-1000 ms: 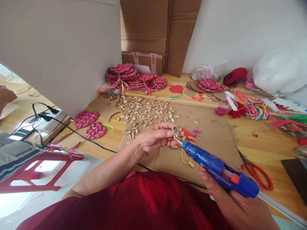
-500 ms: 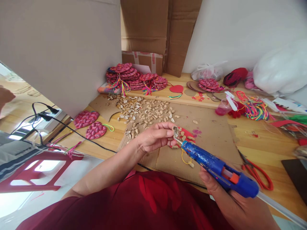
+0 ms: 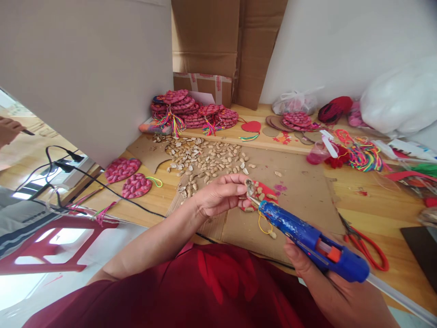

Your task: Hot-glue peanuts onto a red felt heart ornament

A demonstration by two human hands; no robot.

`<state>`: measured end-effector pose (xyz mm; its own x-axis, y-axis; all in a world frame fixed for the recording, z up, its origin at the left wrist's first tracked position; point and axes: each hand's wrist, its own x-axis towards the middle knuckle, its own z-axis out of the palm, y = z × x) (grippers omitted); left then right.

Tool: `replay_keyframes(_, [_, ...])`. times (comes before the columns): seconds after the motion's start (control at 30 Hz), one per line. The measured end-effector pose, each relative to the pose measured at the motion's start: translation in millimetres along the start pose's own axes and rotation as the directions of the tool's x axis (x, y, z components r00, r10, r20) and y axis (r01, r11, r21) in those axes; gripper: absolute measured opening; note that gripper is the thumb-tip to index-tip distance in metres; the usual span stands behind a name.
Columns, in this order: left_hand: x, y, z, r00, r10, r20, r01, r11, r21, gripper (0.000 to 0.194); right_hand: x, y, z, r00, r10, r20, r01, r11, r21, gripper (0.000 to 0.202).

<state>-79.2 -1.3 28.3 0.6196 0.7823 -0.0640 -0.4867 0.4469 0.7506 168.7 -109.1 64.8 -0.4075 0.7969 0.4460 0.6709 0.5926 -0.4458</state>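
Between the thumb and fingers of my left hand is a peanut shell, its hollow side toward me. My right hand is wrapped round a blue hot glue gun, whose metal nozzle meets the shell's lower edge. A clear glue stick juts from the gun's back end. Beneath the nozzle and partly hidden by my fingers lies a red disc with several peanuts on it. A yellow cord loop hangs from the disc.
Loose peanuts and shells cover the cardboard mat. Pink nut-covered discs are stacked behind. Red-handled scissors lie right, near coloured cords. A black cable crosses the left side. Another person's hand shows far left.
My hands, the glue gun and the shell have hardly moved. At the far left, the other person's hand has shifted, and a dark pointed object now shows by it.
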Motion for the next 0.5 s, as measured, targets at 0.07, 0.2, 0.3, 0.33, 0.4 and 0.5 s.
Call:
replay_keyframes(0.07, [0, 0, 0.4, 1.0, 0.001, -0.002, -0.001, 1.0, -0.004, 0.031, -4, 3, 1, 1.0, -0.017, 0.011, 0.018, 1.0, -0.011, 0.022])
replay_keyframes(0.2, [0, 0, 0.4, 1.0, 0.003, -0.002, -0.003, 1.0, -0.006, 0.03, -5, 4, 1, 1.0, -0.014, 0.028, 0.014, 1.0, -0.003, 0.026])
replay_keyframes(0.3, [0, 0, -0.1, 1.0, 0.004, 0.004, -0.004, 1.0, -0.009, 0.029, -1, -1, 0, 1.0, 0.02, 0.012, -0.02, 1.0, 0.022, 0.022])
replay_keyframes(0.33, [0, 0, -0.2, 1.0, 0.006, 0.005, -0.006, 1.0, -0.013, 0.028, 1, -3, 0, 1.0, 0.03, -0.004, -0.029, 0.999, 0.023, 0.02])
replay_keyframes(0.4, [0, 0, -0.4, 1.0, 0.006, 0.007, -0.006, 1.0, -0.019, 0.028, 4, -6, -1, 0.999, 0.04, -0.003, -0.04, 0.999, 0.027, 0.019])
replay_keyframes(0.5, [0, 0, -0.2, 1.0, 0.003, 0.012, -0.003, 1.0, -0.023, 0.029, 9, -9, -2, 0.999, 0.046, 0.016, -0.047, 0.997, 0.059, 0.023])
